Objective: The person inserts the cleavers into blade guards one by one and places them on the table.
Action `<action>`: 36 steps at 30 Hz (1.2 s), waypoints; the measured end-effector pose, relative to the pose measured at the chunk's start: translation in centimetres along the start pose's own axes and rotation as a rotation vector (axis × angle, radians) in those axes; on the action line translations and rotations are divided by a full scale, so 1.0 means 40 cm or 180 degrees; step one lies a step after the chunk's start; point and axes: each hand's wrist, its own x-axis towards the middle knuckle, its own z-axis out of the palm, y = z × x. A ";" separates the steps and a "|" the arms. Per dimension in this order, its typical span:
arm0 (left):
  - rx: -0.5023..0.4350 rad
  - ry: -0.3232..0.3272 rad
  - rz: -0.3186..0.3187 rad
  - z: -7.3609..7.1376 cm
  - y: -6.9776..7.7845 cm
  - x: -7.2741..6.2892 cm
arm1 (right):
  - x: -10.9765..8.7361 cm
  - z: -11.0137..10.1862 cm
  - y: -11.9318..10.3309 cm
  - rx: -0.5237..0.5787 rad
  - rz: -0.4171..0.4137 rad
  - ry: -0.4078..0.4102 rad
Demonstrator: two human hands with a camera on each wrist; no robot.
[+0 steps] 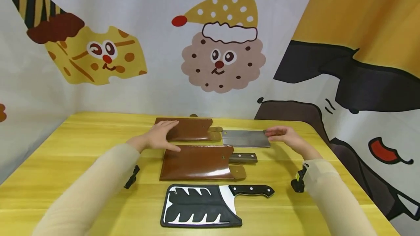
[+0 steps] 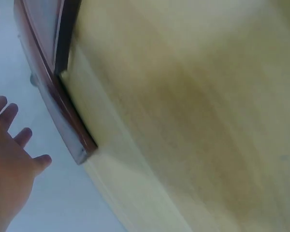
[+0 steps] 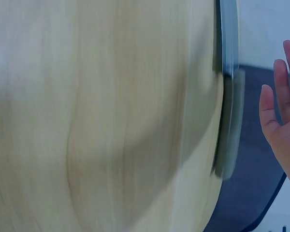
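My left hand (image 1: 157, 136), fingers spread, overlaps the left ends of two brown leather knife sheaths in the head view. The far sheath (image 1: 187, 129) lies flat; the nearer sheath (image 1: 197, 163) has a dark riveted knife handle (image 1: 243, 158) sticking out. In the left wrist view the hand (image 2: 12, 164) holds nothing. My right hand (image 1: 287, 137) has its fingers extended at the right end of a bare cleaver blade (image 1: 246, 138). The right wrist view shows a greyish handle (image 3: 230, 125) beyond the blade, beside the empty right hand (image 3: 285, 106); from the head, the hand hides this handle.
In front lies a cleaver with a black riveted handle (image 1: 251, 190), its blade in a black-and-white cover (image 1: 197, 207). The yellow wood-grain table (image 1: 82, 148) ends at a cartoon-printed curtain (image 1: 157, 97) behind and to the right.
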 end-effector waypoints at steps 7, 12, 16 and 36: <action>-0.0011 -0.0055 -0.0282 -0.006 -0.031 0.025 | -0.014 -0.048 0.041 0.0058 0.0049 0.0181; 0.0008 -0.0155 -0.0346 -0.008 -0.039 0.046 | -0.013 -0.074 0.073 0.0101 0.0060 0.0284; 0.0061 -0.0220 -0.0352 -0.005 -0.051 0.065 | -0.013 -0.085 0.093 -0.0084 0.0182 0.0395; 0.0533 -0.0849 -0.0500 0.006 -0.071 0.142 | 0.018 -0.111 0.127 -0.0414 0.0643 0.0557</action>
